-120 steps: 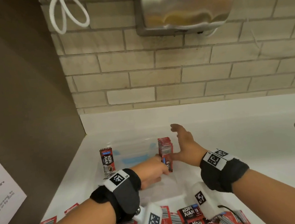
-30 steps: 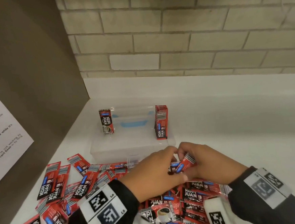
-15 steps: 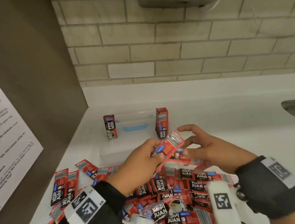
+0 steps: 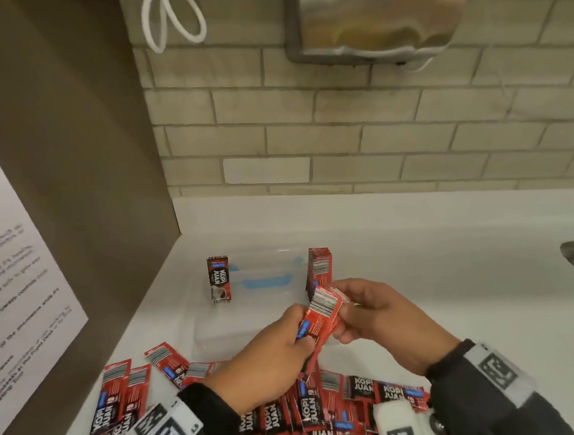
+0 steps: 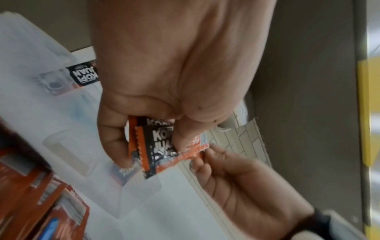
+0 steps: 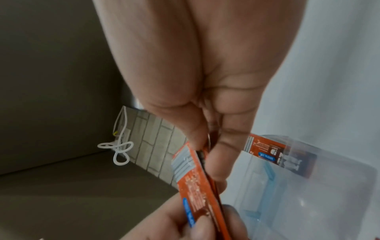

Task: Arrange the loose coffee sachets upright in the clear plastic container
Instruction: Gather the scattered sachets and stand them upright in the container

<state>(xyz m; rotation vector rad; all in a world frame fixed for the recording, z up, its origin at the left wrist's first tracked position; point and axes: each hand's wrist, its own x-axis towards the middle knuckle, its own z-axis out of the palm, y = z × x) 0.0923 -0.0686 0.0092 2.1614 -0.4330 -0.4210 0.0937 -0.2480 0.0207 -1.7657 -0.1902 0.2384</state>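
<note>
Left hand: my left hand (image 4: 269,359) pinches the lower part of a small stack of red foil coffee sachets (image 4: 321,321) between thumb and curled fingers; the left wrist view shows at least two sachets (image 5: 160,144) in it
Right hand: my right hand (image 4: 386,316) pinches the barcode end of the same stack; fingers bent round its edge
Container: the clear plastic container (image 4: 253,326) sits on the white surface (image 4: 457,307) just beyond my hands; one sachet (image 4: 219,279) stands upright at its far left corner; a packed upright row (image 4: 319,266) stands at its far right
Loose pile: red sachets (image 4: 311,407) lie scattered flat on the surface under my wrists
Wall: beige brick; a steel dispenser (image 4: 379,11) hangs above
</note>
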